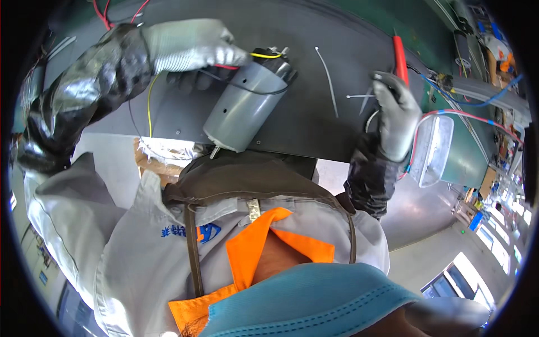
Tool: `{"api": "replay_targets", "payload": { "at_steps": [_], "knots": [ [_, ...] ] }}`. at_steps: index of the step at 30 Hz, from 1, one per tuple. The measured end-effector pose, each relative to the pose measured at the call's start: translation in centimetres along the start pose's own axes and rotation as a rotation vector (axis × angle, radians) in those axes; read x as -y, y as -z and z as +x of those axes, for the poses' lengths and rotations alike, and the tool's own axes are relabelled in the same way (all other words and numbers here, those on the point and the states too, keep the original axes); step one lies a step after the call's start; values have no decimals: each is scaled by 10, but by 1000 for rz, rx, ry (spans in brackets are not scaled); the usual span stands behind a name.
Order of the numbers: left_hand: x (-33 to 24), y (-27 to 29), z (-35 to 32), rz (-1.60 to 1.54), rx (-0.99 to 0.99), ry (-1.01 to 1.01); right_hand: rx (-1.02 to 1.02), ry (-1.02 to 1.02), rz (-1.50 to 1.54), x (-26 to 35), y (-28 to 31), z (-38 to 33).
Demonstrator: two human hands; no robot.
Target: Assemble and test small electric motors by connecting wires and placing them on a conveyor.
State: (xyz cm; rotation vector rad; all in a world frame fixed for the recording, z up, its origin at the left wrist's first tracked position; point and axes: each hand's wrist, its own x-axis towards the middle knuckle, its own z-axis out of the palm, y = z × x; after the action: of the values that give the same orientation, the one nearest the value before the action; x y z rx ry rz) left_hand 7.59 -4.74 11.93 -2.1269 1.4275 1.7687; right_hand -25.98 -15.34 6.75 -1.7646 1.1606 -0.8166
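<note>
A grey cylindrical motor (241,109) lies tilted on the dark worktable, its shaft toward me. My left hand (193,45), in a pale glove, is at the motor's far end, closed around its wires. A yellow wire (265,55) and a short red stretch (226,67) show by the fingertips; yellow and black lengths hang below the hand. My right hand (396,115), gloved too, is closed, with a white cable tie (358,96) running into its fingers. Just beyond that hand is a red-handled tool (400,59). Another white cable tie (328,81) lies between motor and right hand.
A metal-rimmed lamp or tray-like fixture (435,150) stands right of my right hand, with a red cable (460,113) arching over it. Blue cable (477,103) runs beyond. More red wires (104,14) lie at far left. The table's near edge (292,155) runs before my apron.
</note>
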Motion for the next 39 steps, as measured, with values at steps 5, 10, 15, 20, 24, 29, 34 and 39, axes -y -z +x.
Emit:
{"api": "replay_targets", "payload": {
  "at_steps": [5, 10, 15, 20, 24, 29, 34, 39],
  "knots": [
    [19, 10, 17, 67, 45, -193, 215, -200, 783, 38, -27, -46],
    [1, 26, -25, -54, 230, -206, 179, 147, 372, 23, -113, -79],
    [14, -1, -19, -98, 111, -4, 156, 846, -169, 16, -126, -65],
    [58, -29, 15, -363, -18, -352, 81, 816, -299, 20, -130, -67],
    [29, -44, -4, -433, -270, -320, 71, 765, -245, 23, -134, -61],
    [15, -52, 16, -601, -302, -97, 123, -49, 655, 44, -128, -51],
    [24, -70, 30, -570, -473, -442, 158, -191, 850, 49, -122, -31],
    [23, -75, 34, -366, -616, -561, 201, -200, 836, 52, -121, -25]
  ]
}}
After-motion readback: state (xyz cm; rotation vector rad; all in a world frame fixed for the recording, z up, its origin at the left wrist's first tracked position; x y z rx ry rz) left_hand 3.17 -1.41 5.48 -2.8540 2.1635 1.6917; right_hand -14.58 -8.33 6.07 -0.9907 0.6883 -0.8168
